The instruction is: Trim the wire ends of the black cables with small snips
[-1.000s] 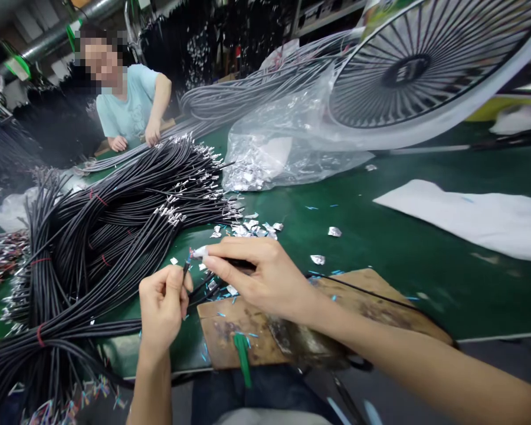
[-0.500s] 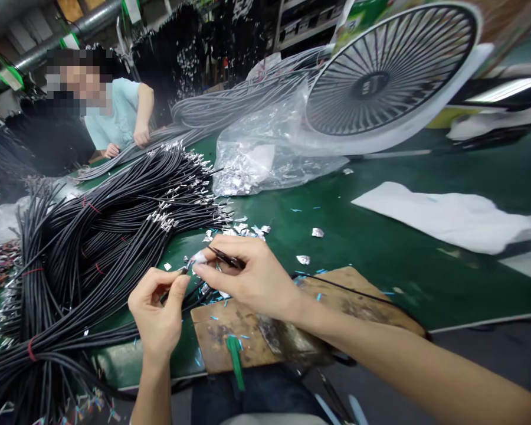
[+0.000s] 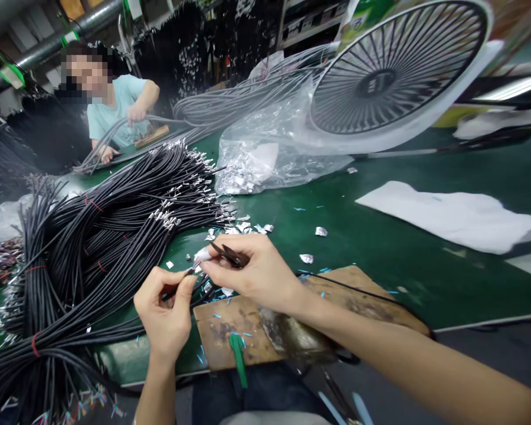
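My left hand (image 3: 166, 313) is closed in a pinch on the end of a thin black cable (image 3: 190, 272) over the front of the green table. My right hand (image 3: 254, 271) is closed too, its thumb and forefinger pinching a small silver foil piece (image 3: 202, 255) at that cable's tip, with a dark slim tool (image 3: 232, 255) tucked between its fingers. The two hands meet just above a worn wooden board (image 3: 265, 330). A big heap of black cables (image 3: 97, 236) with silver-wrapped ends lies to the left.
Foil scraps (image 3: 243, 226) and blue bits litter the table (image 3: 380, 236). A clear plastic bag (image 3: 274, 147), a fan guard (image 3: 393, 71) and white sheets (image 3: 451, 215) lie further back and right. Across the table a person in a light blue shirt (image 3: 115, 106) handles grey cables (image 3: 230, 100).
My hands have stayed together on the cable tip, the right fingers shifting slightly on the foil. The person across the table has lifted a loop of grey cables.
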A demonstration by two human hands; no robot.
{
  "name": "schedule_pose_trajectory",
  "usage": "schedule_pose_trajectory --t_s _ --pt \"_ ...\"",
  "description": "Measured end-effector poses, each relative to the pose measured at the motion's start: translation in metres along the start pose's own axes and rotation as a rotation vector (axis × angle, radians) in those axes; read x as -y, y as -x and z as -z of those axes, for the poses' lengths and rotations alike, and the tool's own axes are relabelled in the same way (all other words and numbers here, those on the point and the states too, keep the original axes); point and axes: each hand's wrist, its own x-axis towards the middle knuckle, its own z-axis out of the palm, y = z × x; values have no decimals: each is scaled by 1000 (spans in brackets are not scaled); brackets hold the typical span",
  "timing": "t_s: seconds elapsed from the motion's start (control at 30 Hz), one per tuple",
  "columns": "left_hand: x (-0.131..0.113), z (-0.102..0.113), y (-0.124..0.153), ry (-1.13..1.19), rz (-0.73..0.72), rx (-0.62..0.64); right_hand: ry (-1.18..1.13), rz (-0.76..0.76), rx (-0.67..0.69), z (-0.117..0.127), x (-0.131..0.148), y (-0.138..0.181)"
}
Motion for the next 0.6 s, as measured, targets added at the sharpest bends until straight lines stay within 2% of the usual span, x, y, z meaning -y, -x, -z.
schedule_pose_trajectory --t_s 0.17,0.3,0.37,0.5,0.6 --pt "-2 -1 0 10 1 -47 50 51 -11 -2 0 2" --pt "-1 -3 1 -40 -14 -74 117 197 -21 -3 -3 3" --pt "0 -3 2 -62 -7 -60 120 219 -10 -2 -5 3" --pt "2 -3 3 -106 -4 -17 79 102 26 -1 -8 0" --pt "1 -3 3 -166 -72 -19 14 -17 76 -2 -11 -3"
